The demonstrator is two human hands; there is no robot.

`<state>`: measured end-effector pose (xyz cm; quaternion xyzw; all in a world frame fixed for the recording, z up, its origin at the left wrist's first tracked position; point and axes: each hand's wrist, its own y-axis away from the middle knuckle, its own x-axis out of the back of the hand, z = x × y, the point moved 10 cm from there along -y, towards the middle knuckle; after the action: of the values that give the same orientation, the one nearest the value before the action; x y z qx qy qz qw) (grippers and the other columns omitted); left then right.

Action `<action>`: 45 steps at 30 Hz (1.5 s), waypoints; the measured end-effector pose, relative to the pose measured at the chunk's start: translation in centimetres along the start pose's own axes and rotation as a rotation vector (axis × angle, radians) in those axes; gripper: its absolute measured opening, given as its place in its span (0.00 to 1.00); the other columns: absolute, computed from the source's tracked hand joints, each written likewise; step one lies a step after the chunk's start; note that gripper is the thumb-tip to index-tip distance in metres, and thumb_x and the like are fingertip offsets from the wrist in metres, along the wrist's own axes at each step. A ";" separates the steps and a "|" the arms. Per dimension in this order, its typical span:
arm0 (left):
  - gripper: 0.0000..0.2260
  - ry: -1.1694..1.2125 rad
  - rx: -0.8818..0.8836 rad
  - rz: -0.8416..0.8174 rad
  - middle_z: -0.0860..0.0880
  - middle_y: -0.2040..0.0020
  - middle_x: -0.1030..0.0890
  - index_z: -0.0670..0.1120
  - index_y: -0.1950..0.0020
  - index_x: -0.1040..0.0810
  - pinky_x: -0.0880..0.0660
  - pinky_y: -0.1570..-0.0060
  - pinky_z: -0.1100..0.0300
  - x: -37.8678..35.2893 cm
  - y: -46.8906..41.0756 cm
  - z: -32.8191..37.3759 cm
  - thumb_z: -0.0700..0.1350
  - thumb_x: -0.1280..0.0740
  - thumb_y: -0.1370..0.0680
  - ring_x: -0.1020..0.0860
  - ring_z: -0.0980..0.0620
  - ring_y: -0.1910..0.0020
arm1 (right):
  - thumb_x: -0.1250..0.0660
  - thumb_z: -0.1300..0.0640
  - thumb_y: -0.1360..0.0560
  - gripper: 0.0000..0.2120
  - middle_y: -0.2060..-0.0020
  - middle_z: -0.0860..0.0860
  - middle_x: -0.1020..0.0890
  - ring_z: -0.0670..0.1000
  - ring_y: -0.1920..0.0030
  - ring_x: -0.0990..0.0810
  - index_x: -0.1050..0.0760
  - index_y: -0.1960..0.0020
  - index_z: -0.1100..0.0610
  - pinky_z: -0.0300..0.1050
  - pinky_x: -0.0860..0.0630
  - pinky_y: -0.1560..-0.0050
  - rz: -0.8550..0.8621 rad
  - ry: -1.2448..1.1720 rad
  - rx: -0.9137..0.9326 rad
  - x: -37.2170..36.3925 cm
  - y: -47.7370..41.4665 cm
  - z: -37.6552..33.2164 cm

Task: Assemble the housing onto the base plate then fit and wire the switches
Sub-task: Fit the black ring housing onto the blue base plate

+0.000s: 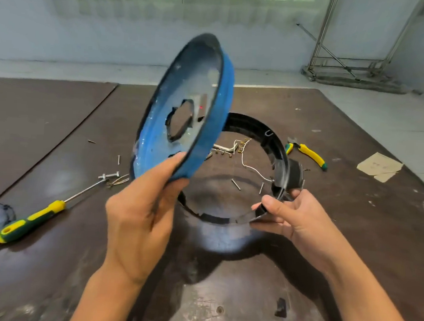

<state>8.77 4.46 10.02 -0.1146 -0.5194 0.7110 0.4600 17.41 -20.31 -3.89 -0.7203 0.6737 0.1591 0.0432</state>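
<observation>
Screwdriver [30, 219] left on table [58, 124]; pliers [309, 154] right, paper scraps [380, 167] near; metal rack [320, 40] behind.

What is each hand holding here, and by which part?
Left hand grips the blue disc by its lower rim, raised and tilted. Right hand pinches the black ring at its near right edge.

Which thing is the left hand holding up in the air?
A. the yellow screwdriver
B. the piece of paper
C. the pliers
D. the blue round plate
D: the left hand grips the edge of the blue round plate, tilted up above the table, while the screwdriver and the pliers lie on the table and the right hand holds the black ring.
</observation>
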 end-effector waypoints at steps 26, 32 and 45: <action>0.10 -0.200 -0.198 -0.426 0.46 0.53 0.15 0.41 0.43 0.18 0.20 0.59 0.50 -6.6 2.8 2.0 0.38 0.30 0.24 0.17 0.50 0.53 | 0.23 0.55 0.31 0.37 0.53 0.62 0.14 0.64 0.50 0.15 0.40 0.29 0.55 0.58 0.17 0.48 -0.214 0.181 -0.332 -2.1 1.1 4.9; 0.08 -0.270 -0.363 -0.388 0.46 0.44 0.16 0.41 0.45 0.16 0.22 0.54 0.49 -6.9 3.3 3.2 0.37 0.34 0.20 0.19 0.46 0.47 | 0.23 0.55 0.31 0.28 0.54 0.64 0.15 0.64 0.53 0.14 0.31 0.36 0.58 0.51 0.16 0.55 -0.269 0.280 -0.348 -2.0 1.8 4.8; 0.14 -0.273 -0.378 -0.398 0.42 0.52 0.18 0.36 0.44 0.18 0.25 0.55 0.51 -6.5 3.2 3.1 0.38 0.43 0.16 0.23 0.43 0.54 | 0.34 0.52 0.20 0.19 0.65 0.60 0.15 0.57 0.70 0.17 0.36 0.36 0.60 0.45 0.21 0.74 -0.013 0.329 -0.195 1.5 0.7 1.4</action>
<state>8.68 -2.64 6.63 0.0026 -0.7119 0.5063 0.4866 16.58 -21.39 -5.53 -0.7419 0.6483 0.1037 -0.1365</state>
